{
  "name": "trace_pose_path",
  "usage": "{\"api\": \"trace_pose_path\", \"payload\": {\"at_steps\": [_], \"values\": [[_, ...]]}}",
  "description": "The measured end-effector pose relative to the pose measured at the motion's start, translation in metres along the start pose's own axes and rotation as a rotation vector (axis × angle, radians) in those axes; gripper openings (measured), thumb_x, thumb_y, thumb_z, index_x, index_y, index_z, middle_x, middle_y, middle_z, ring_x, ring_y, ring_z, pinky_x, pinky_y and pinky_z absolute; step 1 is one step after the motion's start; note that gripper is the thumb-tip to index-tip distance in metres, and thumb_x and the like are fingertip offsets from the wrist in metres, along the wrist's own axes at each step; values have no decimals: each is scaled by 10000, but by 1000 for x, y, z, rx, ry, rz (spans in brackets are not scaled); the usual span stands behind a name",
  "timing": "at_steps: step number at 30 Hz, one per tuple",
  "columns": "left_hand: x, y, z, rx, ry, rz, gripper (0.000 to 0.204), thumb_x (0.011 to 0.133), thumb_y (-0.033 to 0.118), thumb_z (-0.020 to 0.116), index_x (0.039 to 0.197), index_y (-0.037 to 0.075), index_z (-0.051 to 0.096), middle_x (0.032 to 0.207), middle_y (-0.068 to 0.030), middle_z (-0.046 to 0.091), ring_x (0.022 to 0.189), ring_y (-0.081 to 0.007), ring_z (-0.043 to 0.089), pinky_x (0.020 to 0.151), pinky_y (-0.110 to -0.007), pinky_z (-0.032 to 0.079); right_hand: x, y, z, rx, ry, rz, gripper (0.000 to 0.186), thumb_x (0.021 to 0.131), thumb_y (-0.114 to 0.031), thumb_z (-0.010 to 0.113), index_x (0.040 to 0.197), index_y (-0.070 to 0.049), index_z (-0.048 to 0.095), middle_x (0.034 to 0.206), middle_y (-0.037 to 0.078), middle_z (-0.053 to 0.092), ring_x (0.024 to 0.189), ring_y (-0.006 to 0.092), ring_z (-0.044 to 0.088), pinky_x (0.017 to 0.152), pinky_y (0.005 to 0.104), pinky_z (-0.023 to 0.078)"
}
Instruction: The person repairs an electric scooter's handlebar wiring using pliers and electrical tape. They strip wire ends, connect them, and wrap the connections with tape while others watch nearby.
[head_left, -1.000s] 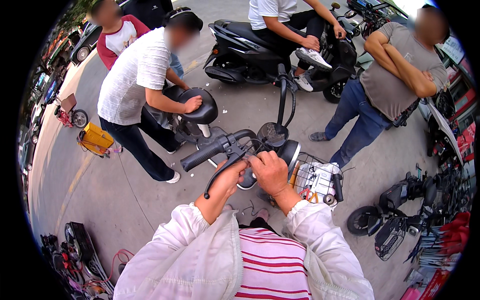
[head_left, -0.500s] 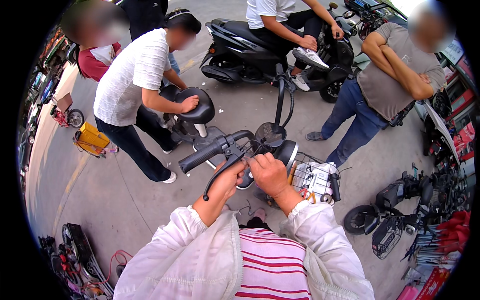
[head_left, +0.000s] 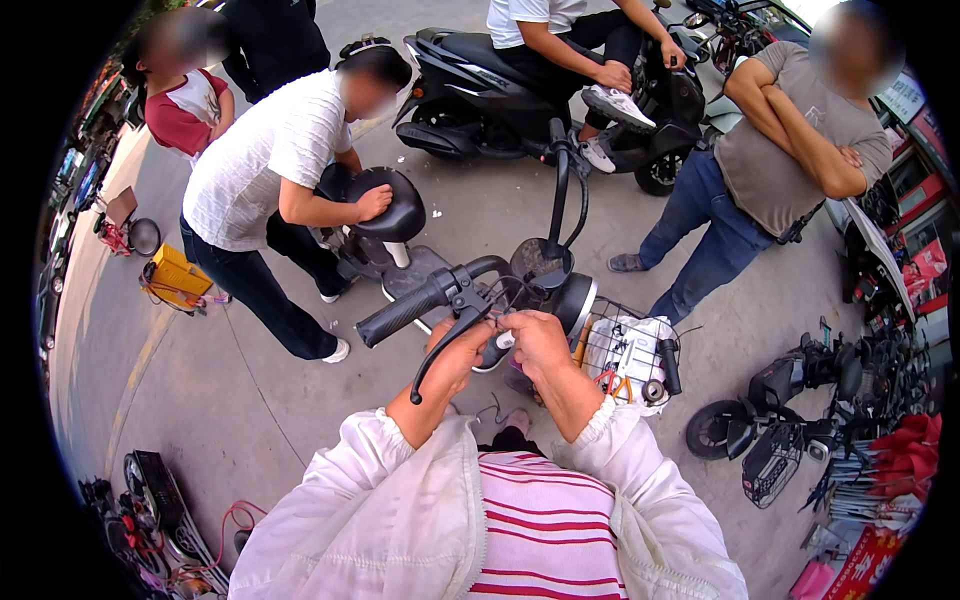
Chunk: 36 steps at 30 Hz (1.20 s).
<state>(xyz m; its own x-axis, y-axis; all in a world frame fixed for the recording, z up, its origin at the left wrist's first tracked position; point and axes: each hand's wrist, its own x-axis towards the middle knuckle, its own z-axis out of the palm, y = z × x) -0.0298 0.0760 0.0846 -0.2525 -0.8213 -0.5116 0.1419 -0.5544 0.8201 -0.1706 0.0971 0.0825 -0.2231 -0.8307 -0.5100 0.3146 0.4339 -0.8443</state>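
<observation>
Fine work at the handlebar cables (head_left: 512, 288), it seems: left hand (head_left: 462, 352) beneath the black brake lever (head_left: 437, 358), right hand (head_left: 541, 343) opposite, fingertips bunched; whether either grips anything, I can't tell. Next probably calls for steady fingers. The thin, dark cables curve just beyond them, near the ribbed handgrip (head_left: 405, 313).

Handlebar (head_left: 490, 267), black, with ribbed grip (head_left: 405, 312) and brake lever (head_left: 433, 355). Left hand (head_left: 462, 357) and right hand (head_left: 541, 345) are brought together beneath its cables, fingertips nearly meeting; anything pinched is hidden. Wire basket (head_left: 632, 315): orange-handled tool (head_left: 622, 386) carried. Black saddle (head_left: 402, 214): gripped by a white-shirted person (head_left: 255, 165). Black scooter (head_left: 480, 78): occupied.
</observation>
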Motion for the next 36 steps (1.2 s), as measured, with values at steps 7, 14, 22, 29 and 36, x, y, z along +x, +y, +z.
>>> {"api": "trace_pose_path", "payload": {"at_steps": [7,14,22,29,36], "values": [[2,-2,-3,-30,-47,-5,137,839,163,660,927,61,636,659,45,486,535,-34,384,448,-199,259,-15,2,-13,-241,-6,-228,105,888,-138,614,867,-36,625,634,1,466,549,138,467,483,301,378],[5,-5,-4,-84,-88,14,101,848,141,649,912,66,627,656,46,479,532,-37,380,444,-198,245,-22,-12,-16,-1196,102,-1149,182,771,-84,626,948,-77,582,857,63,542,822,270,585,604,364,506],[3,-3,-5,-109,-89,3,75,850,126,652,882,79,602,650,49,475,528,-31,380,431,-195,249,-22,-12,-3,-1141,140,-1152,69,770,-87,628,807,-65,573,774,96,549,753,284,593,571,366,496],[-1,1,-2,-114,-113,0,139,882,164,660,987,75,650,683,59,502,537,-18,378,441,-187,255,-6,-13,-1,183,-23,181,150,837,-130,677,797,6,626,601,-36,504,522,139,486,487,283,389],[-1,2,0,-142,-112,-41,92,853,146,659,913,86,624,657,68,456,542,-27,375,448,-192,273,-33,-9,-7,-890,218,-915,148,815,-109,681,926,-55,599,732,57,526,635,211,535,544,330,448]]}}
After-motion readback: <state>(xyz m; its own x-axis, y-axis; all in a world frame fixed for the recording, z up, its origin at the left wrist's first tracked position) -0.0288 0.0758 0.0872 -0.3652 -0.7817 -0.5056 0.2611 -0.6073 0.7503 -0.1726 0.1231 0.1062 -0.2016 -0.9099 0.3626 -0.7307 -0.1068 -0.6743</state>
